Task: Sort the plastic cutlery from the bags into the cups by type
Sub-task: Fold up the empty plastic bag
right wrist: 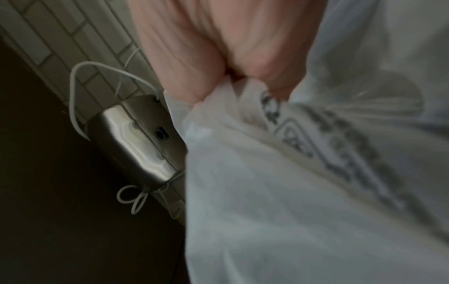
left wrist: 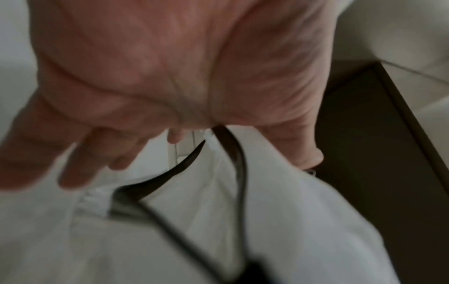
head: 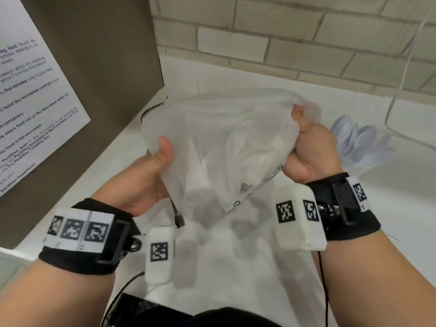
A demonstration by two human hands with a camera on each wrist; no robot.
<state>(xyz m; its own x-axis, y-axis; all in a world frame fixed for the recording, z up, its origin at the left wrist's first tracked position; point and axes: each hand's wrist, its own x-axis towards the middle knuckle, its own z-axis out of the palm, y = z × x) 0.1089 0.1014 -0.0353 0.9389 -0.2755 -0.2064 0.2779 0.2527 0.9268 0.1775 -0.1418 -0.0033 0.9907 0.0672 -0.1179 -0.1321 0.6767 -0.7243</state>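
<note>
Translucent white plastic, the bag (head: 226,147) hangs above the white counter (head: 389,220) between our hands: our left hand (head: 151,178) pinches its left edge under the thumb, and our right hand (head: 309,154) bunches its top corner in a closed fist. We judge the sorting partly done at most, since a heap of white spoons (head: 361,140) lies loose on the counter beside our right hand. No cup shows, and we cannot tell whether any cutlery remains inside the bag.
</note>
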